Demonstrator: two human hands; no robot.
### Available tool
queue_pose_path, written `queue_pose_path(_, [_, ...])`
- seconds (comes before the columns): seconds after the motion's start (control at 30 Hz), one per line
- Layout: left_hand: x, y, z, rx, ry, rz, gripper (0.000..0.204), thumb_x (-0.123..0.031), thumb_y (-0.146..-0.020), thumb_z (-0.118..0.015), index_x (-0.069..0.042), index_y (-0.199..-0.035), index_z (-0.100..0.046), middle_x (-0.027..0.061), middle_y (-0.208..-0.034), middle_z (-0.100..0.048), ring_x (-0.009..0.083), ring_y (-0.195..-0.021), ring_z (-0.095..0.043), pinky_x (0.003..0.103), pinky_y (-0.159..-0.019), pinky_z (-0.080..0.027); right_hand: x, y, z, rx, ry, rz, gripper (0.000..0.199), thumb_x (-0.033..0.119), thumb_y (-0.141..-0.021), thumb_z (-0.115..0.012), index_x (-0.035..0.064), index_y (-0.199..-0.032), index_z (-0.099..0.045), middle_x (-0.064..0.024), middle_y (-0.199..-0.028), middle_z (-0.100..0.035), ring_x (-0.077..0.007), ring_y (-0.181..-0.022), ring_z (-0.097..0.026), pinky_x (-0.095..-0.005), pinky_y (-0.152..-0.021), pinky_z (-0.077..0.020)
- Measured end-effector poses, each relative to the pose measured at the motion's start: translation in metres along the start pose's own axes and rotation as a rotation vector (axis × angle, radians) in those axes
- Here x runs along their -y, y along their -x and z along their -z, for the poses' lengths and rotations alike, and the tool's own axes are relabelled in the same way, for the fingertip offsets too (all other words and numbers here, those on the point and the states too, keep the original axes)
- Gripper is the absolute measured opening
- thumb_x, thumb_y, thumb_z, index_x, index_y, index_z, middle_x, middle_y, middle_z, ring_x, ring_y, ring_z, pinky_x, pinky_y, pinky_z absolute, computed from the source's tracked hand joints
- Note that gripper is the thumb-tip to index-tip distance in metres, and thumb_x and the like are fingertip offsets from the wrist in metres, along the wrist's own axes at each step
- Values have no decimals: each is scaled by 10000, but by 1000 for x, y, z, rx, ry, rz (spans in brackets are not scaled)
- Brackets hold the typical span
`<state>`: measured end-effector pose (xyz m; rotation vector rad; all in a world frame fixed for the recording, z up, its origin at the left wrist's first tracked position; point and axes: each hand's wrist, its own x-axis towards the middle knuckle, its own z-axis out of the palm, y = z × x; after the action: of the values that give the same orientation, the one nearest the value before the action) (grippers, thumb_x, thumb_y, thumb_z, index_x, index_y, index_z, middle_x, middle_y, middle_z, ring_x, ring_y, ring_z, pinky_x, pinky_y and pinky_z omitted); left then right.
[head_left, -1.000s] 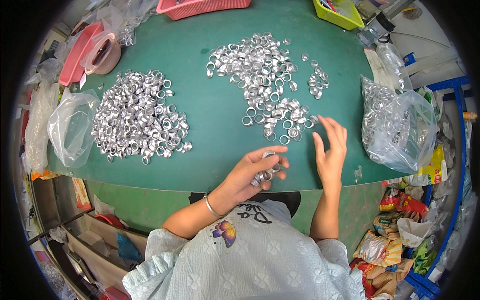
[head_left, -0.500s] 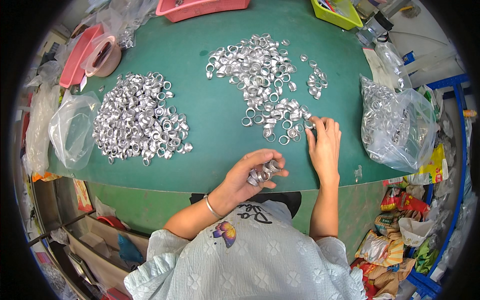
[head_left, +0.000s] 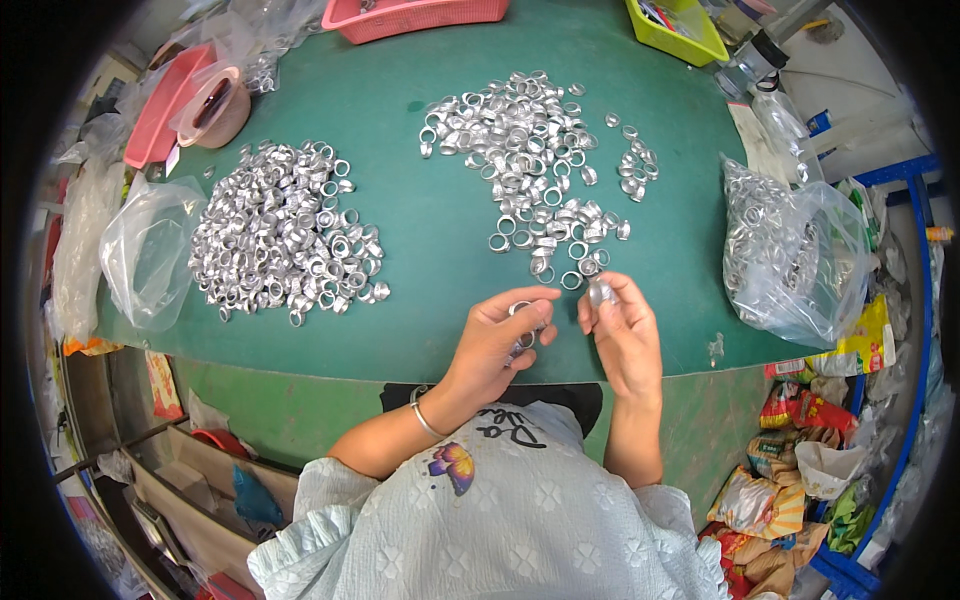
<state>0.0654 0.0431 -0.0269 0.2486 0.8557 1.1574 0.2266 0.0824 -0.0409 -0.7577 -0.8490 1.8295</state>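
Silver metal rings lie in two groups on the green table (head_left: pixel 420 350). A dense ring heap (head_left: pixel 275 235) is on the left, and a looser ring pile (head_left: pixel 530 140) spreads at the centre right. My left hand (head_left: pixel 490 345) is curled around several silver rings (head_left: pixel 525 325), partly hidden by its fingers. Close to its right, my right hand (head_left: pixel 625 335) pinches a silver ring (head_left: pixel 600 292) between thumb and fingers, just below the near end of the looser pile. A small ring cluster (head_left: pixel 637 165) lies apart to the right of that pile.
A clear plastic bag of rings (head_left: pixel 780 245) rests at the table's right edge, an open clear bag (head_left: pixel 150 250) at its left. Pink baskets (head_left: pixel 410 18) and a pink bowl (head_left: pixel 225 120) stand far and left; a yellow-green basket (head_left: pixel 680 40) is far right.
My right hand has drawn back from the looser pile toward my left hand, bringing a ring with it. The left hand's fingers have turned and closed more around its rings.
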Motion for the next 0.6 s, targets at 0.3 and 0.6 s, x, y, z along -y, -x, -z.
queue_pose_path(0.3, [-12,1,11,144,-92,46,243,-154,-863,-580,9,-1042,-588,57,-824,-576,79,-612,-499,148,-370,-286,8,11,-31,-59,880,353,282,-42,-648,-700,26,-909,-618,-39,-800,-522,-128,-717,-464,-243,-639,-403])
queue_pose_path(0.6, [-14,1,8,192,45,149,258,-160,-861,-578,0,-1063,-582,33,-821,-554,74,-629,-486,139,-376,-282,6,11,-28,-38,547,293,318,-80,-703,-652,-15,-1010,-601,-37,-853,-550,-112,-738,-482,-237,-678,-410])
